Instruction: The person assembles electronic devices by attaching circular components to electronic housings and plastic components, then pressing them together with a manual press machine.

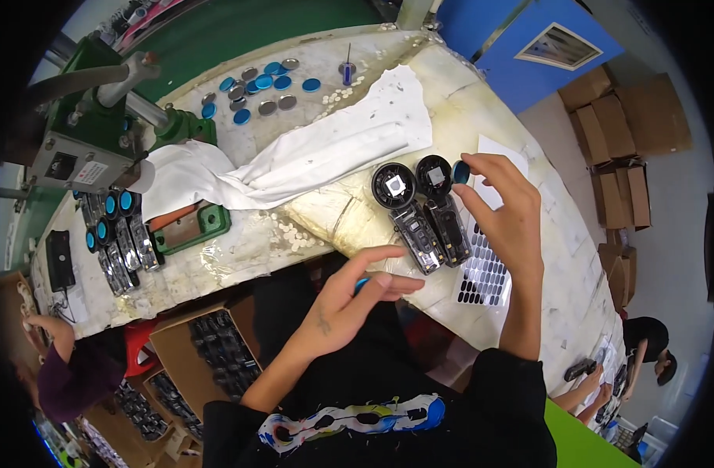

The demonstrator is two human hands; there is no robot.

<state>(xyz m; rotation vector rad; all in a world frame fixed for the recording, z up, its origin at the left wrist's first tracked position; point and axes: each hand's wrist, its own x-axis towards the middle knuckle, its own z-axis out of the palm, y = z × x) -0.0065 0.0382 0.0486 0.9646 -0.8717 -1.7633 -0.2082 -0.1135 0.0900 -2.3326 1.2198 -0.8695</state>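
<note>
Between the thumb and fingertips of my right hand (503, 204) is a round blue disc (461, 171), held edge-on beside the devices. My left hand (345, 300) keeps another blue disc (362, 285) tucked between thumb and fingers, mostly hidden, while its index finger stretches toward the devices. Two black devices with round heads lie side by side on the table: a left one (417, 238) and a right one (449, 230). Each round head shows a pale square at its centre. Partly under my right forearm lies a sheet of black oval stickers (482, 274).
A green press (100, 101) stands at the left, a white cloth (326, 160) running from it. Beyond lie blue and silver discs (283, 82) and a screwdriver (347, 74). Several finished-looking devices (123, 249) sit at left. Boxes of parts (220, 351) stand below; other people work both sides.
</note>
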